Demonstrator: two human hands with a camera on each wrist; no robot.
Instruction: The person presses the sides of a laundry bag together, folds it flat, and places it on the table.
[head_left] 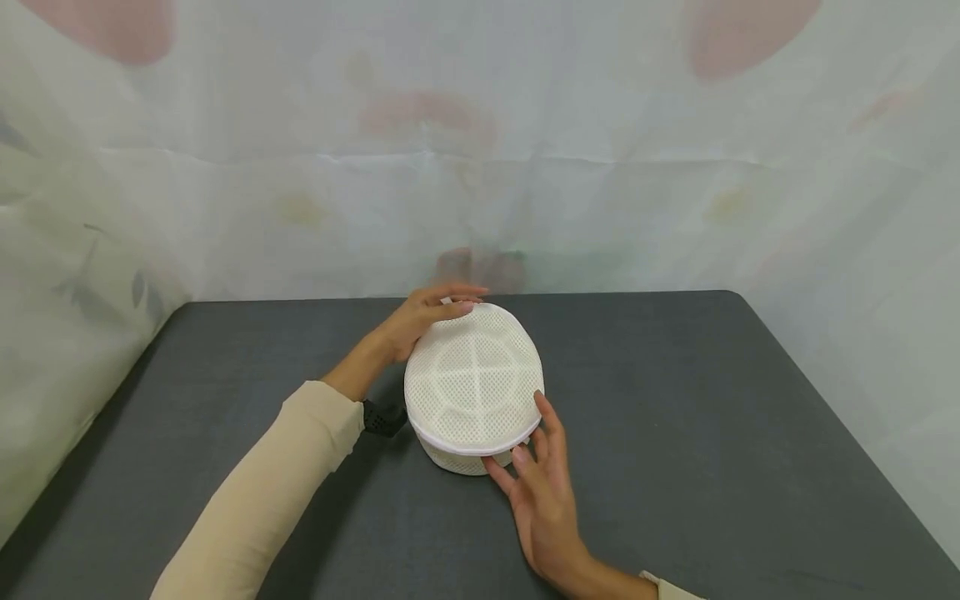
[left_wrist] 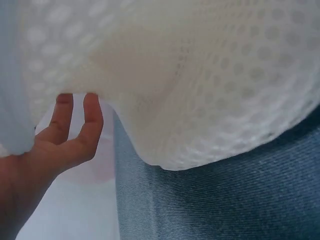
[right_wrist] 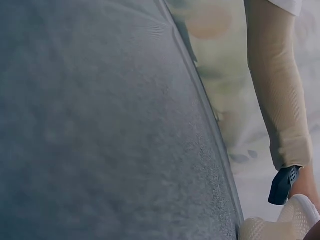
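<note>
A pale printed curtain fills the upper half of the head view and runs down both sides. Below it, the dark grey table spreads across the lower half.

At the centre of the frame, slightly left, sits a round white mesh laundry bag, drum-shaped, its domed top showing a cross-and-ring frame and a white zip seam running round the lower front edge. It stands on the table, well apart from every edge.

The left hand comes in from the lower left in a cream sleeve, a dark wrist strap below the cuff. Its fingers lie fairly straight over the bag's far upper rim, pressing rather than pinching. The right hand reaches up from the bottom edge, fingers spread and relaxed, tips touching the near rim at the seam.

To my eye the bag is being steadied and felt round the seam, most likely to find the zip pull; I cannot see one. The next move would call for one hand bracing the top while the other works along the seam.
</note>
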